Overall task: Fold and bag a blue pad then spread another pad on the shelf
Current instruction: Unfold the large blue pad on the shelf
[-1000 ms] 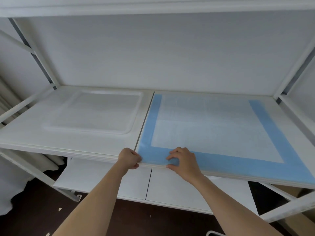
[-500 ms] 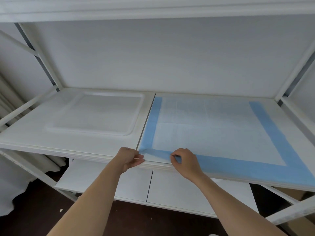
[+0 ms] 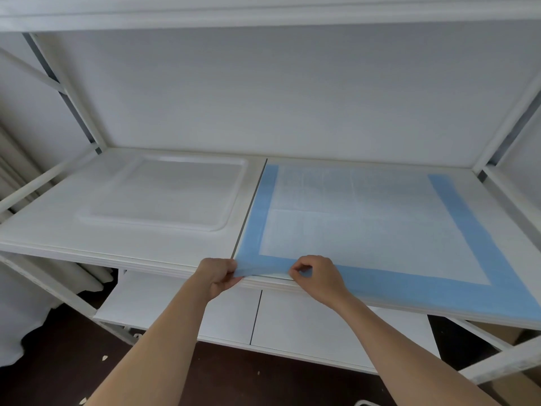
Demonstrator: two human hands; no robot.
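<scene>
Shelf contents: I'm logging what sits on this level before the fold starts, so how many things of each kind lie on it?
Blue-bordered pad: 1, its near left corner pinched by the left hand and right hand
Clear plastic tray: 1
Total: 2

- Shelf (image 3: 187, 253): white, in two boards that meet at a seam near the middle.
- Tray (image 3: 164, 194): clear, flat on the left board.
- Pad (image 3: 366, 230): blue-bordered, spread on the right board, its near left corner raised off the edge.
</scene>
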